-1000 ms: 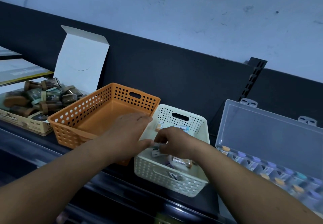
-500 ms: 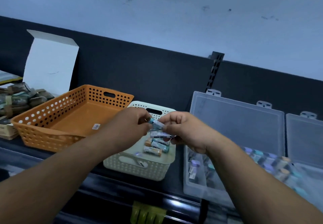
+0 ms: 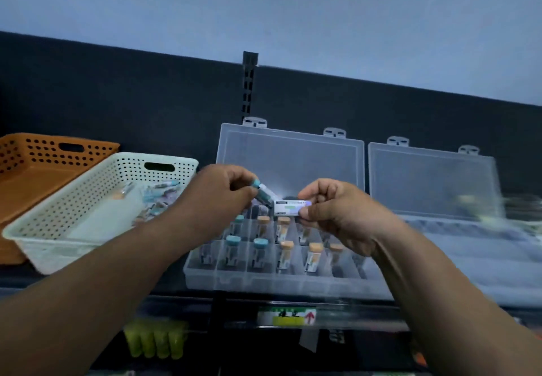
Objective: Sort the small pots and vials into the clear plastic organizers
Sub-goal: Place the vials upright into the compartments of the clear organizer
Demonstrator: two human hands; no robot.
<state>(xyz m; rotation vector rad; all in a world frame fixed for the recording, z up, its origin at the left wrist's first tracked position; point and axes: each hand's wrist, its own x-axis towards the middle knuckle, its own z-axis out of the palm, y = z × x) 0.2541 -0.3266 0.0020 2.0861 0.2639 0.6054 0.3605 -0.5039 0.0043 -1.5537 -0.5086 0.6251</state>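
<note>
Over the open clear organizer [image 3: 264, 283], my left hand [image 3: 217, 197] pinches a teal-capped vial [image 3: 262, 192], right hand [image 3: 337, 211] pinches a labelled vial [image 3: 289, 208]; both hide its rear compartments. White basket [image 3: 58, 254] with loose vials [image 3: 157, 198] left, orange basket [image 3: 17, 158] behind it; second organizer [image 3: 431, 182] right.

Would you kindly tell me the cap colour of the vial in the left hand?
The cap is teal, best seen in the head view.
</note>
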